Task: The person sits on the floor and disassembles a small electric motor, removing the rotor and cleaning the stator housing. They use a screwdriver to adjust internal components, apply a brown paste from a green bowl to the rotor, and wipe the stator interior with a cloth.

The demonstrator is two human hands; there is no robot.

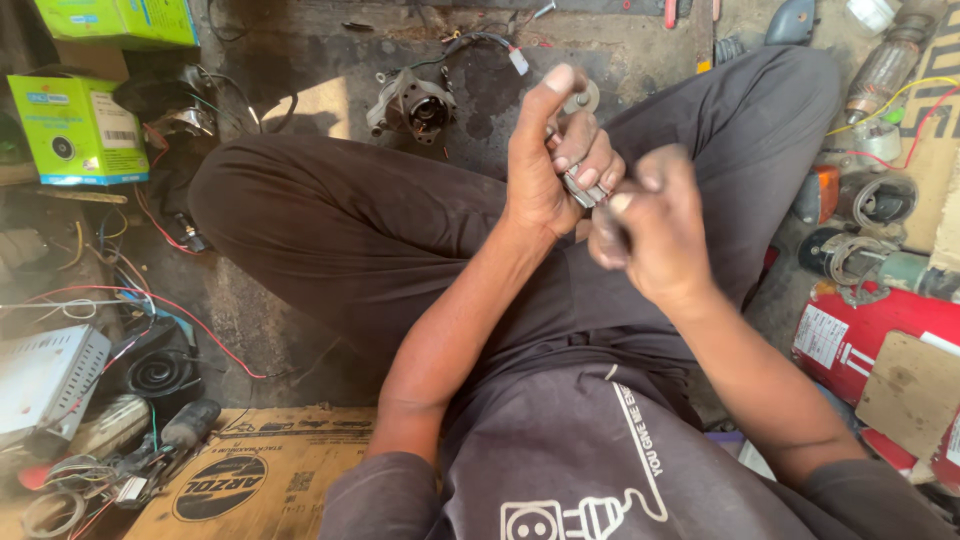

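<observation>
I sit cross-legged on a dirty floor in dark trousers. My left hand is raised above my knees and closed around a small grey metal part, with a round washer-like end showing by my thumb. My right hand is pressed against it from the right, fingers curled on the same part; it is slightly blurred. What lies between my palms is mostly hidden.
A grey metal motor housing with wires lies on the floor ahead. Green boxes stand at far left, above loose wires and a grey casing. Cardboard lies by my left elbow. A red cylinder and metal parts crowd the right.
</observation>
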